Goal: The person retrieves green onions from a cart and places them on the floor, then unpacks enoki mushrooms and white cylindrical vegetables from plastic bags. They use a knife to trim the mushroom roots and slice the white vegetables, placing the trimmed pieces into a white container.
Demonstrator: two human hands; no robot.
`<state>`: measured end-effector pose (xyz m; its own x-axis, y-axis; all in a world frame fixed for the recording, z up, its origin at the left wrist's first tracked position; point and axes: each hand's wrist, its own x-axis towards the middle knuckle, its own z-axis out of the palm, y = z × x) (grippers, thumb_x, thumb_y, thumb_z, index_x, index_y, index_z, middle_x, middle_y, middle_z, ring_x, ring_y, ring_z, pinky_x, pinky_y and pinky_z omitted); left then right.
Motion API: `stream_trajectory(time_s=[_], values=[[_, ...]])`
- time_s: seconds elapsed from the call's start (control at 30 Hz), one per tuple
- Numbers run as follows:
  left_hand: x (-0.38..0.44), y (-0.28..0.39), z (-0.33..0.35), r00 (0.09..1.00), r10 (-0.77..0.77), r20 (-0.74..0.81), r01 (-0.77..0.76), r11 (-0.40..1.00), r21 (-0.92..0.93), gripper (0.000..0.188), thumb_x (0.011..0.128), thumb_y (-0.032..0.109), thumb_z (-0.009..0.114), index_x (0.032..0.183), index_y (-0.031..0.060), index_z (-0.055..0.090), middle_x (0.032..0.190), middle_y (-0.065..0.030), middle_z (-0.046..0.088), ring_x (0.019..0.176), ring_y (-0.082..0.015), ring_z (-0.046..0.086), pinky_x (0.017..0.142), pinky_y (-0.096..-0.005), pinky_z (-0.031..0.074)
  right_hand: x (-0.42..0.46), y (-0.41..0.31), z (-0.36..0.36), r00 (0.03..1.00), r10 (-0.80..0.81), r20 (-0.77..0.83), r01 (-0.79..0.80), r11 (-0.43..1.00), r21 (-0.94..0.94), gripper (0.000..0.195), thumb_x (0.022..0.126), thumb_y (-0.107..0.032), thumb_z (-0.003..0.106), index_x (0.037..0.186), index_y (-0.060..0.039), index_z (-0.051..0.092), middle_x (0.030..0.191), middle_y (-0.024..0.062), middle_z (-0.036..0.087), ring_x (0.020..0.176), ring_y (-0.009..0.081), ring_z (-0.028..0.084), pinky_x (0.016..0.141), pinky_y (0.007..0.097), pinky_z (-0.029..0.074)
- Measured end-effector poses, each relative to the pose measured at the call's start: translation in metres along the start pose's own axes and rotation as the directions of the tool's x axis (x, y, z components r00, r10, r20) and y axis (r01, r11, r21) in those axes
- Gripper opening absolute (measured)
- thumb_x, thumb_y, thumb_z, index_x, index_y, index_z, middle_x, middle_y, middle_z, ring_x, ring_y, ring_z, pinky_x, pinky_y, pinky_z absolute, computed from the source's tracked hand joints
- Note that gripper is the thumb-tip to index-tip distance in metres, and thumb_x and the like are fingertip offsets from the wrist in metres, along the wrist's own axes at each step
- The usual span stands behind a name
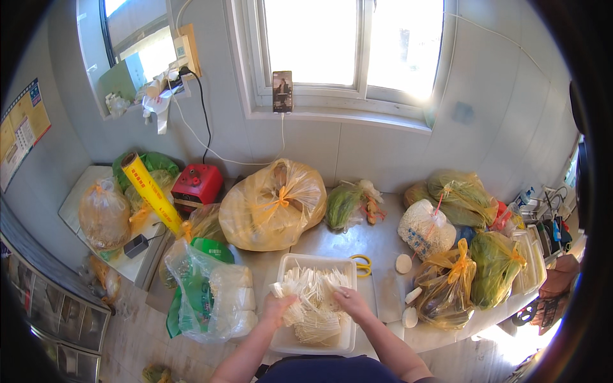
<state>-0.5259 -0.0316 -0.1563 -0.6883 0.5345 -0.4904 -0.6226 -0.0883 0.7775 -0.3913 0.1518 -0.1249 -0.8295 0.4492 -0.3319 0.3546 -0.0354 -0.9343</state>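
A white rectangular plastic tub [351, 335] stands at the table's front edge, before my body. Thin, pale, noodle-like strands [318, 328] fill much of it, probably enoki mushrooms, though I cannot tell for sure. My left hand [280, 306] grips a bunch of these strands at the tub's left side. At the right side, my right hand [352, 302] has its fingers closed on more of them. Yellow-handled scissors [362, 266] lie by the tub's back right corner. Right of the tub is a broad metal blade [389, 297], with pale round cut pieces [403, 263] beyond it.
On the left lie a clear bag of white packs [232, 301], a yellow film roll [152, 191] and a red device [197, 184]. A large tied bag [273, 210] sits behind the tub. Bagged vegetables [495, 273] crowd the right. A phone [282, 92] leans at the window.
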Motion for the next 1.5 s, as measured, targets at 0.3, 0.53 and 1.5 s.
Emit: stream_trajectory(time_s=[0.3, 0.53, 1.5], values=[[-0.012, -0.015, 0.028, 0.979, 0.098, 0.179, -0.099, 0.995, -0.004, 0.051, 0.072, -0.001, 0.072, 0.118, 0.0027, 0.05, 0.108, -0.0091, 0.06, 0.095, -0.0207, 0.061, 0.078, -0.033, 0.053, -0.006, 0.004, 0.04, 0.993, -0.088, 0.074, 0.083, 0.994, 0.067, 0.014, 0.085, -0.013, 0.06, 0.094, -0.003, 0.06, 0.074, 0.002, 0.057, 0.07, 0.0092, 0.054, 0.062, 0.0256, 0.046], [-0.017, 0.007, 0.017, 0.994, 0.056, 0.092, -0.051, 0.997, -0.051, 0.044, 0.073, -0.004, 0.067, 0.114, 0.0019, 0.054, 0.104, -0.0094, 0.061, 0.087, -0.0211, 0.063, 0.073, -0.034, 0.055, 0.012, 0.007, 0.002, 0.994, -0.006, 0.109, -0.018, 0.974, 0.224, 0.023, 0.084, -0.015, 0.06, 0.101, 0.0004, 0.057, 0.084, 0.0054, 0.059, 0.077, 0.0114, 0.057, 0.066, 0.0274, 0.05], [-0.023, 0.009, 0.046, 0.998, -0.06, -0.034, 0.064, 0.99, 0.124, 0.034, 0.085, 0.002, 0.059, 0.118, -0.0007, 0.05, 0.105, -0.0121, 0.06, 0.092, -0.0231, 0.061, 0.078, -0.0362, 0.053, 0.019, 0.012, 0.003, 0.987, -0.149, -0.055, 0.136, 0.973, -0.185, 0.037, 0.082, -0.009, 0.054, 0.119, -0.0047, 0.053, 0.102, 0.0107, 0.063, 0.094, 0.0186, 0.058, 0.081, 0.0318, 0.046]])
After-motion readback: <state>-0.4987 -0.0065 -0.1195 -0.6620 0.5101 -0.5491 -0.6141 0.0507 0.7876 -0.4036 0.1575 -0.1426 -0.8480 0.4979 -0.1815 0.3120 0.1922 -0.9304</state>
